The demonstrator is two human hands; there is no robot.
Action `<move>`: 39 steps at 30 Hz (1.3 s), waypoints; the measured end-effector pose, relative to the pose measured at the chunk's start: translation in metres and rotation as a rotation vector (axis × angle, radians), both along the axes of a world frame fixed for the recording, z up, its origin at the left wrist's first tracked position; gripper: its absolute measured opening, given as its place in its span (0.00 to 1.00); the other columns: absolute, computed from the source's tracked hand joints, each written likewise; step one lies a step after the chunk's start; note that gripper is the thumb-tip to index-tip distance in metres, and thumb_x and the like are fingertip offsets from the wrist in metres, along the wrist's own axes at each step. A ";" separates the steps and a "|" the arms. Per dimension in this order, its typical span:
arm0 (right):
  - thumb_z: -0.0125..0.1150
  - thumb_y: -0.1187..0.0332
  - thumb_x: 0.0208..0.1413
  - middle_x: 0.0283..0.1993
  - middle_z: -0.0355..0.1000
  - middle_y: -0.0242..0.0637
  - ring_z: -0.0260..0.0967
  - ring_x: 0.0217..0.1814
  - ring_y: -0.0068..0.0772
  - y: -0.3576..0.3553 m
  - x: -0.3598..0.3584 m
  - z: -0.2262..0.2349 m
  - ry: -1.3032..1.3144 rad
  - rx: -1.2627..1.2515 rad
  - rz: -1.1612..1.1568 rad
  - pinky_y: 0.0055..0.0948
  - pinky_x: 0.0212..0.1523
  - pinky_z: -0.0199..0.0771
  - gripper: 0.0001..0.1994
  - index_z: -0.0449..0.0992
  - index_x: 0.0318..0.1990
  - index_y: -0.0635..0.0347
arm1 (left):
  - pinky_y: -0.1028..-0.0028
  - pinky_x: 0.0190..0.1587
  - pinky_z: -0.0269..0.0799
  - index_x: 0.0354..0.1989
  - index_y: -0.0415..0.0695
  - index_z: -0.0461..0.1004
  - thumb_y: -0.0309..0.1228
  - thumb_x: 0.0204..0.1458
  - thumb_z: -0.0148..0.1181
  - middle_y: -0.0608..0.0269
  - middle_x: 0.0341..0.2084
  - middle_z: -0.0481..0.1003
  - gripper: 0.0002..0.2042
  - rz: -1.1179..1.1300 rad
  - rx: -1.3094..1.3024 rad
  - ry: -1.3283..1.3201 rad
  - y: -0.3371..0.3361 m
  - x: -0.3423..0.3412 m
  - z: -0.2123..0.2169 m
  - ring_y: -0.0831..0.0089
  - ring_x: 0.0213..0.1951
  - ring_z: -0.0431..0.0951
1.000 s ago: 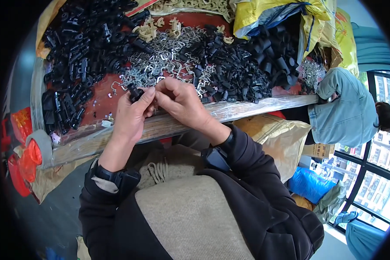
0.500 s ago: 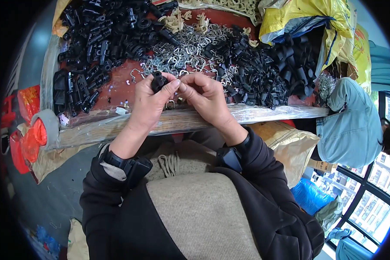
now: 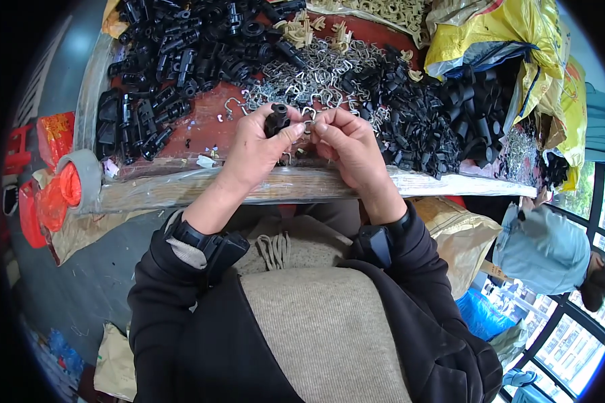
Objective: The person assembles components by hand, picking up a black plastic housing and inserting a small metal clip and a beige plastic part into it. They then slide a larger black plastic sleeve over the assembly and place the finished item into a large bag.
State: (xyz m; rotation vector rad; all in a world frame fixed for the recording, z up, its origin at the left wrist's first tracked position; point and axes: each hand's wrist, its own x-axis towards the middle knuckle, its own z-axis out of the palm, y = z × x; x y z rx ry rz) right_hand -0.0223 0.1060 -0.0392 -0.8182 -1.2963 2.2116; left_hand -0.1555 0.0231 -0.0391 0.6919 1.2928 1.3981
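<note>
My left hand [image 3: 254, 149] is closed around a black plastic tubular part [image 3: 277, 119], its round hollow end tipped up. The thumb lies along the part's side, and the palm hides its lower portion. Close on its right, my right hand [image 3: 353, 149] pinches a small metal clip [image 3: 309, 125] between thumb and fingertips, beside the left thumb tip. Most of the clip is covered, so its exact shape is unclear. Both hands are above the near edge of the red worktable [image 3: 205, 121]. Just beyond them lies a heap of bent metal clips [image 3: 306, 80].
Black plastic housings [image 3: 181, 54] are piled at the left, smaller black pieces [image 3: 413, 117] at the right. Beige plastic parts [image 3: 376, 15] lie at the back. A wooden rail [image 3: 181, 190] edges the table. A yellow sack [image 3: 484, 40] stands far right, near another person [image 3: 541, 248].
My right fingertips have drawn slightly away from the left thumb, exposing a bit of metal between them. The black part stays in my left hand. The other person has shifted lower in view.
</note>
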 end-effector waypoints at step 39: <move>0.57 0.76 0.36 0.18 0.63 0.35 0.63 0.18 0.29 -0.015 0.031 0.038 -0.267 1.139 0.195 0.21 0.18 0.60 0.03 0.69 0.21 0.62 | 0.84 0.33 0.65 0.42 0.39 0.64 0.33 0.51 0.46 0.67 0.30 0.69 0.13 -0.305 -0.087 -0.427 -0.026 0.028 0.017 0.82 0.31 0.69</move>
